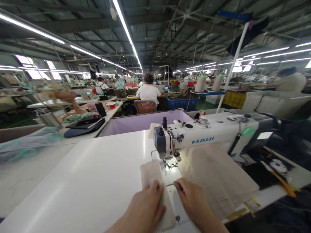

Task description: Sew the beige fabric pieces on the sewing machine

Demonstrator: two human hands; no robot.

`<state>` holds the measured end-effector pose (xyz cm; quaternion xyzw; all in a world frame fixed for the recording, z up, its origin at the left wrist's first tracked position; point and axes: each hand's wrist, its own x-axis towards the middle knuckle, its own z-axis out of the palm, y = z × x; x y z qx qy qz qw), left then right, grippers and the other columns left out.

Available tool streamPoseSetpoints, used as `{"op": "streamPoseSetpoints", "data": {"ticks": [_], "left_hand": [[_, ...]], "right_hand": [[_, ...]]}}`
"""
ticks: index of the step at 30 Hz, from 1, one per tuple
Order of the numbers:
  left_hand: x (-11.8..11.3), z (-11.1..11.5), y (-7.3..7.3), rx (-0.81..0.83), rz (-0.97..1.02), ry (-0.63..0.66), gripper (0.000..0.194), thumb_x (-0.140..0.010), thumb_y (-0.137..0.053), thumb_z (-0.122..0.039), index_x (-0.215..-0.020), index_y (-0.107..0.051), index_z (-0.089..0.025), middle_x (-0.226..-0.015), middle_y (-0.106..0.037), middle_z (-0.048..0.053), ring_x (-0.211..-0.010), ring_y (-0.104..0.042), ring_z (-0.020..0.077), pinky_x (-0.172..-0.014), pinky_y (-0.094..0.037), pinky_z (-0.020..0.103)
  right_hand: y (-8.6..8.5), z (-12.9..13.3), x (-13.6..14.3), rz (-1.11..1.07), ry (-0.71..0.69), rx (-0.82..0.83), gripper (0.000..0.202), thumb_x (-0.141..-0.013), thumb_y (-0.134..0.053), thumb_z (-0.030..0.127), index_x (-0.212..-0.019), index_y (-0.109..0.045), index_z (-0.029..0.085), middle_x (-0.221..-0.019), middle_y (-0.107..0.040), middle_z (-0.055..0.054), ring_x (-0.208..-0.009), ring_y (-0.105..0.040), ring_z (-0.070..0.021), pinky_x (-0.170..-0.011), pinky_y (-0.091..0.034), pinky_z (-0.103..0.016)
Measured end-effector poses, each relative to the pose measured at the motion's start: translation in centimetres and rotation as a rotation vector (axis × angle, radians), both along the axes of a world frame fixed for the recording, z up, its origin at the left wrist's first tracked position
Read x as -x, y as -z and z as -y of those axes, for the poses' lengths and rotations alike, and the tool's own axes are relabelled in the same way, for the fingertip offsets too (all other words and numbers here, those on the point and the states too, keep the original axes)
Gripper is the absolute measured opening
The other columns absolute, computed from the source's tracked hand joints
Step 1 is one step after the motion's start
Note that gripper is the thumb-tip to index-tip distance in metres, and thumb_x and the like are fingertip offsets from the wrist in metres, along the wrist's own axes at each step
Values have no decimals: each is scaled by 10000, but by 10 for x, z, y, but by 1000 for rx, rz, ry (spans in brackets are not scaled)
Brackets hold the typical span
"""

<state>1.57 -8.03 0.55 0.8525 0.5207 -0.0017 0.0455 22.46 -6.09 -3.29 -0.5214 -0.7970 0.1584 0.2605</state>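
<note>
A narrow folded piece of beige cloth (pixel 152 171) lies on the white table just left of the needle area. My left hand (pixel 148 204) rests on top of it, fingers slightly bent and thumb apart. My right hand (pixel 191 197) is beside the cloth, its fingers closed around a small dark object (pixel 178 186); most of it is hidden, so its kind is unclear. Ahead of both hands stands the white sewing machine (pixel 201 134), its lamp lighting the presser foot (pixel 170 161). A larger beige cloth (pixel 216 174) is spread under the machine arm, to the right.
Beyond the white tabletop (pixel 80 181) is a lilac-lined bin (pixel 143 121). Another small beige piece (pixel 152 130) lies behind the machine head. Thread cones (pixel 200 83) stand on a rack. A seated person (pixel 148 92) faces away. Orange-handled scissors (pixel 283 183) lie at right.
</note>
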Motion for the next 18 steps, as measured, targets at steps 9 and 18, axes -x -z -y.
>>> {"op": "streamPoseSetpoints", "data": {"ticks": [9, 18], "left_hand": [[44, -133, 11, -382, 241, -266, 470, -1009, -312, -286, -1409, -433, -72, -1480, -450, 241, -1386, -428, 366, -1093, -411, 594], [11, -57, 30, -342, 284, 50, 325, -970, -466, -262, -1241, -637, -211, -1378, -589, 129, -1247, -572, 320, -1005, -528, 512]], "right_hand": [[-28, 9, -67, -127, 202, 16, 183, -907, -491, 191, -971, -655, 237, -998, -668, -36, -824, -670, -182, -734, -492, -273], [-34, 21, -97, 245, 3, 142, 228, -870, -513, 117, -926, -686, 254, -1023, -682, -9, -802, -672, -177, -684, -458, -262]]}}
